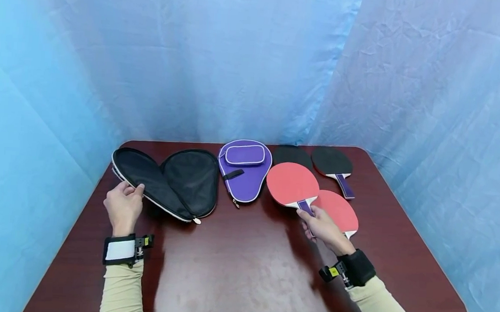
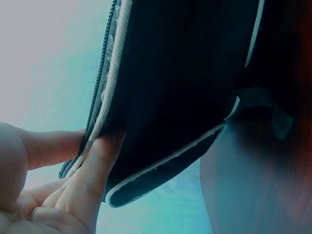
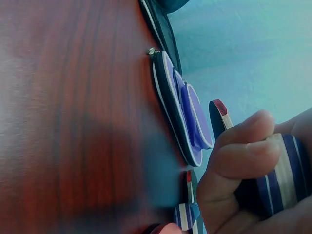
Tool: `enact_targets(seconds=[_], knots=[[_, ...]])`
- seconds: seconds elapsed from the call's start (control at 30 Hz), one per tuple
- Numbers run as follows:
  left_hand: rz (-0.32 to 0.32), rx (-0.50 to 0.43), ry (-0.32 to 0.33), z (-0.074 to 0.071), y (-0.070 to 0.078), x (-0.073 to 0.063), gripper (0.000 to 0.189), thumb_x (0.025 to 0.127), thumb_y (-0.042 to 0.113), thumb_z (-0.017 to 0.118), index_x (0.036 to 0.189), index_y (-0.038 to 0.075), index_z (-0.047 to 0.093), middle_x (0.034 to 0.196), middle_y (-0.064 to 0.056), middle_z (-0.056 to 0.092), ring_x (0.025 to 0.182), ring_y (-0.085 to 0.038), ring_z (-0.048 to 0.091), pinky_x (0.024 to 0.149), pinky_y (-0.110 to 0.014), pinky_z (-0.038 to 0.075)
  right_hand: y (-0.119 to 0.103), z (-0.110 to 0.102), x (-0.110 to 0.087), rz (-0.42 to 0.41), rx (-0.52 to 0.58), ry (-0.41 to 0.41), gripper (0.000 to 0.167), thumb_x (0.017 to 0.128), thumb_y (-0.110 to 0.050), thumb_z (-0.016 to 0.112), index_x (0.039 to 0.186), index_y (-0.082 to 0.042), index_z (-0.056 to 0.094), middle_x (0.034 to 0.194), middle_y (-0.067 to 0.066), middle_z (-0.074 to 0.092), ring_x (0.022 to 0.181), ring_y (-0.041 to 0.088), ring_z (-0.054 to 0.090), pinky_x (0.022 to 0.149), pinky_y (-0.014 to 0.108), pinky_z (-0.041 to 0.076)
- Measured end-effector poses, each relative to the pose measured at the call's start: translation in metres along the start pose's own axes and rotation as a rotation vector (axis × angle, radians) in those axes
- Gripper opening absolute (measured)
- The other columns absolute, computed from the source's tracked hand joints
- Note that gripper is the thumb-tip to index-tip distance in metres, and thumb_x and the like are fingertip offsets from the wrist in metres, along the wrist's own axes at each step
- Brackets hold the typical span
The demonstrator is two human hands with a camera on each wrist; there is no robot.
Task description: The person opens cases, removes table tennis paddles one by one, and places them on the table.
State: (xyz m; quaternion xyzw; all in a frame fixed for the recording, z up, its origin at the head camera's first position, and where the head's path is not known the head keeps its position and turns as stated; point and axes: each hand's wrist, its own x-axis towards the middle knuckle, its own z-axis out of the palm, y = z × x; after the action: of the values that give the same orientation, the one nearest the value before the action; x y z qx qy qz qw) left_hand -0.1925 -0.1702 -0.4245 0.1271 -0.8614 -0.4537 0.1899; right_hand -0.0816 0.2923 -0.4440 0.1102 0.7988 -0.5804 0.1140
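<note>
An unzipped black table tennis bat case point(image 1: 191, 179) lies spread at the table's left. My left hand point(image 1: 124, 206) pinches the white-piped edge of its raised flap; in the left wrist view, thumb and fingers point(image 2: 92, 170) grip that edge. My right hand point(image 1: 324, 228) holds a red-faced table tennis bat point(image 1: 293, 184) by its purple-and-white handle point(image 3: 285, 170), lifted above the table. Beneath that hand lies another red-faced bat point(image 1: 338, 210), its handle mostly hidden. A closed purple case point(image 1: 248, 182) with a small front pocket lies between the hands.
Two black-faced bats point(image 1: 332, 161) lie at the back right, one partly covered by the held bat. The dark red table point(image 1: 227, 268) has rounded corners. Blue cloth point(image 1: 237, 66) hangs behind it and at both sides.
</note>
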Motion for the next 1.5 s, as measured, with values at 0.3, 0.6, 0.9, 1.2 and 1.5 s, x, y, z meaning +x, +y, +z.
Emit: enact_targets(seconds=[0.3, 0.6, 0.9, 1.2, 1.5], knots=[[-0.001, 0.005, 0.014, -0.004, 0.0, 0.003, 0.028, 0.097, 0.025, 0.062, 0.102, -0.001, 0.071, 0.101, -0.023, 0.073, 0.088, -0.035, 0.067, 0.067, -0.031, 0.044, 0.009, 0.005, -0.006, -0.005, 0.043, -0.007, 0.036, 0.103, -0.037, 0.051, 0.1, -0.002, 0.04, 0.07, 0.005, 0.044, 0.05, 0.016, 0.043, 0.045, 0.025, 0.038], [-0.005, 0.018, 0.012, -0.006, 0.0, 0.005, 0.029, 0.097, 0.025, 0.062, 0.106, -0.001, 0.071, 0.103, -0.022, 0.073, 0.09, -0.034, 0.068, 0.067, -0.028, 0.043, 0.016, 0.018, -0.002, 0.023, 0.101, -0.022, 0.029, 0.105, -0.03, 0.048, 0.098, -0.004, 0.038, 0.068, 0.003, 0.042, 0.047, 0.015, 0.04, 0.043, 0.023, 0.036], [-0.007, 0.014, 0.008, -0.005, 0.0, 0.003, 0.029, 0.098, 0.026, 0.061, 0.104, -0.001, 0.071, 0.102, -0.023, 0.073, 0.089, -0.035, 0.067, 0.067, -0.033, 0.044, 0.024, 0.03, -0.003, 0.057, 0.112, -0.031, 0.028, 0.105, -0.029, 0.049, 0.099, -0.004, 0.041, 0.068, 0.003, 0.044, 0.046, 0.014, 0.039, 0.042, 0.022, 0.036], [0.002, 0.008, 0.012, -0.004, -0.002, 0.003, 0.029, 0.097, 0.025, 0.062, 0.102, -0.002, 0.071, 0.1, -0.024, 0.073, 0.088, -0.035, 0.067, 0.066, -0.032, 0.044, 0.033, 0.042, -0.006, 0.064, 0.048, -0.007, 0.029, 0.104, -0.032, 0.052, 0.1, -0.003, 0.044, 0.068, 0.003, 0.046, 0.047, 0.014, 0.043, 0.042, 0.024, 0.039], [0.008, 0.016, 0.017, -0.002, -0.002, 0.003, 0.028, 0.098, 0.024, 0.061, 0.105, -0.002, 0.071, 0.101, -0.023, 0.073, 0.088, -0.036, 0.068, 0.069, -0.034, 0.047, 0.032, 0.046, -0.006, 0.058, -0.019, -0.005, 0.031, 0.103, -0.03, 0.053, 0.103, 0.001, 0.05, 0.069, 0.007, 0.054, 0.05, 0.015, 0.053, 0.044, 0.027, 0.048]])
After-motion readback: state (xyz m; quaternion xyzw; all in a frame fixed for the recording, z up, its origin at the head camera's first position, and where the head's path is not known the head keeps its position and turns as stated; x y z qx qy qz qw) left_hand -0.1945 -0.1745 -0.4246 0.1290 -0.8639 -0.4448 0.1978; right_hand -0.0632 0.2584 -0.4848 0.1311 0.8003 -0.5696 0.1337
